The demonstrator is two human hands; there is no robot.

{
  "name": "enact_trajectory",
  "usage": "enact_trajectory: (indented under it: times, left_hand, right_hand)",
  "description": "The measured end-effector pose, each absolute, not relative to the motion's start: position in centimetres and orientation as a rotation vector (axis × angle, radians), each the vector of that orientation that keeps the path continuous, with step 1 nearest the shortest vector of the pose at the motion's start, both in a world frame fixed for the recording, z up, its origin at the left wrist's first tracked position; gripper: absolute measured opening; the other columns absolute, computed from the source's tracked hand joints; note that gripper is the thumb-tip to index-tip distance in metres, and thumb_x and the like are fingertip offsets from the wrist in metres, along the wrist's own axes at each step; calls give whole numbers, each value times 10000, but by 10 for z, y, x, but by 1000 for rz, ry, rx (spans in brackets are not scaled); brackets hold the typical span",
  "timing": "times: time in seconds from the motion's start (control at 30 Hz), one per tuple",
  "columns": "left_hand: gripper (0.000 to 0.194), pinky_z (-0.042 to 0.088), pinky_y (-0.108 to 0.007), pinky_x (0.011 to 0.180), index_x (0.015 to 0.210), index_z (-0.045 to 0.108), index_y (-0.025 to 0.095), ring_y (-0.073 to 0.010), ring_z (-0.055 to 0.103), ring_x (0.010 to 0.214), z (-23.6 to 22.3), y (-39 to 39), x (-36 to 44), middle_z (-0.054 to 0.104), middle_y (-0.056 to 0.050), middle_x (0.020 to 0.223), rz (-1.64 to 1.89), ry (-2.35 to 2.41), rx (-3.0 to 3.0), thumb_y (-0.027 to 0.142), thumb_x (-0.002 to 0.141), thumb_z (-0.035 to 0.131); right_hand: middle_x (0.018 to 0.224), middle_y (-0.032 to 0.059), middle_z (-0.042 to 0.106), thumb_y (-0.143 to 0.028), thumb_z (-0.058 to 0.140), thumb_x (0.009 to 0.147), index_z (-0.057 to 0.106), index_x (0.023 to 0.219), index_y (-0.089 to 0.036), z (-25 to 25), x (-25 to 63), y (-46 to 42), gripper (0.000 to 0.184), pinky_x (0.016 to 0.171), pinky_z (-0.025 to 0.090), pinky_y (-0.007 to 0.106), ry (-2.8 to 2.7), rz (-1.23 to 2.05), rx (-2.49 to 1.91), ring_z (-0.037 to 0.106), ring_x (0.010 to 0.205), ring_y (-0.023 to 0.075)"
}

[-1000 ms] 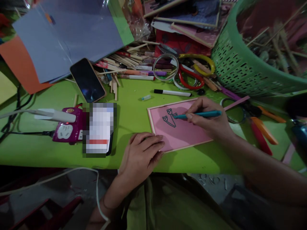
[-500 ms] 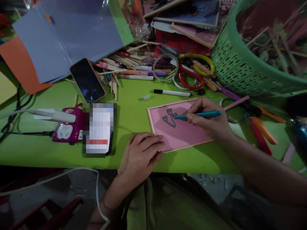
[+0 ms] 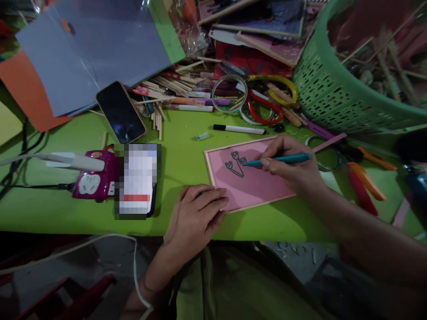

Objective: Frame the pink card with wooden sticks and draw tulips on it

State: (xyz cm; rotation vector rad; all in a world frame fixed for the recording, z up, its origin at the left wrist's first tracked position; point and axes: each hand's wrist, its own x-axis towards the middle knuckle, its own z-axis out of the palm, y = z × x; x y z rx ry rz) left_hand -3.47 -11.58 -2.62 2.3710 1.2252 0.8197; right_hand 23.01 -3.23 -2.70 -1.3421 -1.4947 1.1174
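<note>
A pink card (image 3: pixel 256 189) edged with thin wooden strips lies on the green table (image 3: pixel 180 155). Dark outlines of flowers on stems (image 3: pixel 237 166) are drawn on its left half. My right hand (image 3: pixel 288 164) is closed around a teal pen (image 3: pixel 283 158), its tip touching or just above the card beside the rightmost flower. My left hand (image 3: pixel 200 211) lies flat, fingers stretched out over the card's lower left corner.
Left of the card are a lit phone (image 3: pixel 136 178), a dark phone (image 3: pixel 120 111) and a purple power strip (image 3: pixel 95 178). Behind lie a black-capped marker (image 3: pixel 239 129), tape rolls, scissors (image 3: pixel 263 109) and several wooden sticks. A green basket (image 3: pixel 316 84) stands at the back right.
The pen's rear end has tilted slightly up and to the right, its tip staying near the rightmost flower. My left hand and the card have stayed in place.
</note>
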Motion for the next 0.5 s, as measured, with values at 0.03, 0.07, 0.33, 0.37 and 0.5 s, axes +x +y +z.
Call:
enact_trajectory:
  times: [0.03,0.07,0.33,0.37,0.5]
  left_hand:
    - [174,560,-411,939,1130,756,214,-219,670,1094,-26,-116,-35,824,2,1185,820,1225,2373,193,999,644]
    - [173,560,-412,934,1130,756,215,-220,671,1092,-27,-116,-35,824,1,1184,824,1225,2374,198,1001,642]
    - [173,560,-417,927,1131,753,222,-222,676,1094,-27,-116,-35,824,-2,1179,825,1227,2373,198,1005,637]
    - [172,559,-416,929,1132,753,221,-222,676,1095,-27,-116,-35,824,-1,1181,825,1227,2372,199,1004,639]
    - [171,560,-419,928,1131,754,219,-221,673,1093,-26,-116,-35,824,-1,1179,821,1226,2366,202,1007,637]
  right_hand:
    - [665,-14,602,-452,866,820,635,753,-298,-27,230,-32,286,598,467,394,-1494,1120,-1341,557,618,208]
    - [667,-14,605,-459,865,821,634,751,-297,-27,230,-32,291,603,476,392,-1492,1123,-1341,565,622,206]
    - [663,-21,622,-345,847,805,636,735,-289,-24,228,-32,229,553,419,344,-1486,1118,-1336,560,614,187]
    - [669,-19,627,-329,842,805,636,736,-291,-24,228,-32,221,550,415,345,-1483,1120,-1336,555,613,188]
    - [679,-14,627,-324,836,818,628,736,-295,-24,227,-32,226,542,410,356,-1486,1129,-1332,544,613,192]
